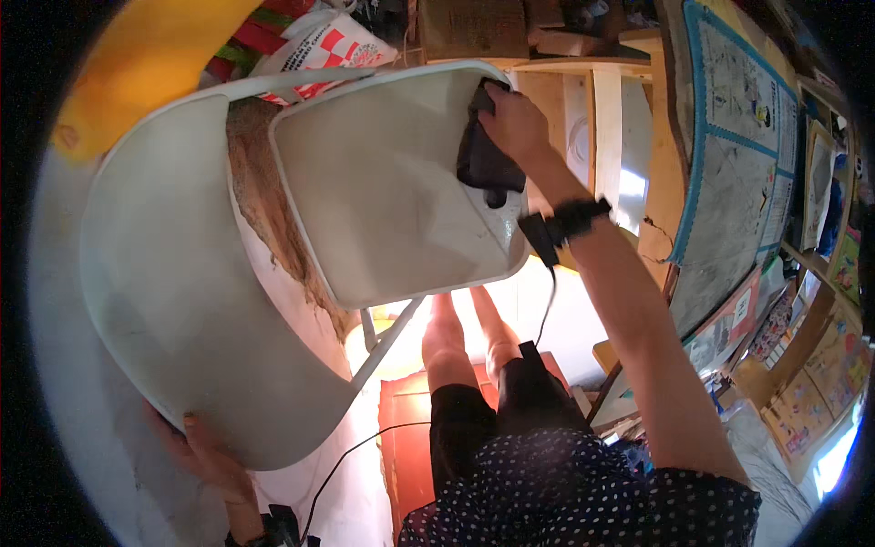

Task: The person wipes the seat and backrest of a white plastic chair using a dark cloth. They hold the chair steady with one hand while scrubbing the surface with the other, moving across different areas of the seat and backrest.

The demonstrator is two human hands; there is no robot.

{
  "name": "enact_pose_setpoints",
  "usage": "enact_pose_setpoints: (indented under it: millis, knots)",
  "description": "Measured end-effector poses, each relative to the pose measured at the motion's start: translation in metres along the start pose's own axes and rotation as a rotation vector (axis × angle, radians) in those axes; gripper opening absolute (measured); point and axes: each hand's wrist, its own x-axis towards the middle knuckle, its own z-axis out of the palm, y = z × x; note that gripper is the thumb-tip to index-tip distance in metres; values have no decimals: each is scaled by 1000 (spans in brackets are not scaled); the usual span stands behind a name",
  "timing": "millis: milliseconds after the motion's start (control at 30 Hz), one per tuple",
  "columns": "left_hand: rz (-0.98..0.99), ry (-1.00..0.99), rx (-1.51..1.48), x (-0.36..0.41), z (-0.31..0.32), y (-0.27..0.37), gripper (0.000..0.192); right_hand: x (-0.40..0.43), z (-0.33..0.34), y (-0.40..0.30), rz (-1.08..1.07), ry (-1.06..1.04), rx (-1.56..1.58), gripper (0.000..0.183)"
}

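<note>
A pale grey-white folding chair [383, 198] is tilted in front of me, its curved backrest [178, 287] to the left and its flat seat to the right. With the thumb on its front face, my left hand [208, 455] grips the lower left edge of the backrest. My right hand [517, 126] holds a dark bunched cloth [482, 154] against the far right corner of the seat. Smudges and a faint line show on the seat near the cloth. Part of the metal chair leg [393, 342] sticks out below the seat.
A blurred yellow object [150, 68] fills the upper left, beside a printed sack [328, 51]. Wooden framing [605, 130] stands at the back right, near a blue-edged poster [738, 137]. A thin black cable [342, 458] runs from my left wrist strap. Red surface [410, 437] lies below my legs.
</note>
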Motion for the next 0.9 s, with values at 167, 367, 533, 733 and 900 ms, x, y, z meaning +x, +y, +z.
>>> enact_pose_setpoints:
  millis: [167,367,533,733,900]
  knots:
    - [28,-46,31,0,-2,3,61,-98,37,-15,44,-171,13,56]
    - [93,-49,191,2,-3,10,62,-233,33,-29,63,-534,70,47]
    - [120,-60,99,3,2,4,64,-126,-7,-21,126,-310,81,40]
    - [-56,11,48,1,2,8,61,20,-1,5,79,-171,-76,32]
    - [21,-48,154,0,1,17,62,-88,26,6,166,-257,-33,44]
